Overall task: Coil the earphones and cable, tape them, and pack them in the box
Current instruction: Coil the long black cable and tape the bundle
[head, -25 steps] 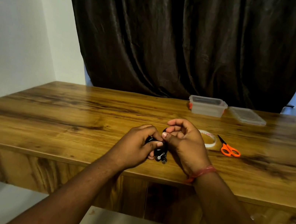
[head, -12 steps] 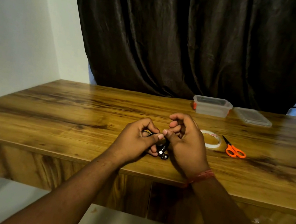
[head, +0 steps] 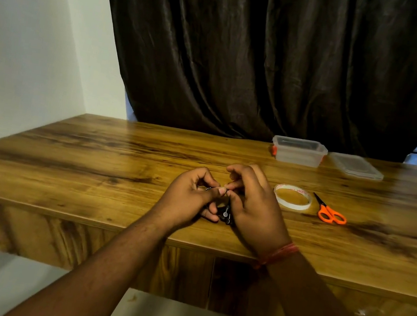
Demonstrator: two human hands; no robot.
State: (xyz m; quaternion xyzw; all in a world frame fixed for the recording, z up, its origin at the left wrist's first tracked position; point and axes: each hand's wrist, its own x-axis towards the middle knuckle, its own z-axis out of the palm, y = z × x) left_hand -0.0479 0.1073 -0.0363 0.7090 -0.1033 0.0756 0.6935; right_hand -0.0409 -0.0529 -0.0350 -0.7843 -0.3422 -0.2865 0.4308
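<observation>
Near the table's (head: pixel 88 188) front edge, the left hand (head: pixel 190 198) and right hand (head: pixel 254 208) pinch the black earphones (head: pixel 225 212) between them, mostly hidden by fingers. Bare wood spreads to the left. The tape (head: pixel 292 197) and scissors (head: pixel 331 212) lie to the right; the box (head: pixel 298 151) and lid (head: pixel 355 166) sit by the far edge.

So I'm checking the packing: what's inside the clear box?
Through the clear box walls nothing shows inside; its floor is hard to see. The lid lies beside it.

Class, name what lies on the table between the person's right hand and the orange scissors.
The tape roll lies flat between the right hand and the scissors, in the head view.
</observation>
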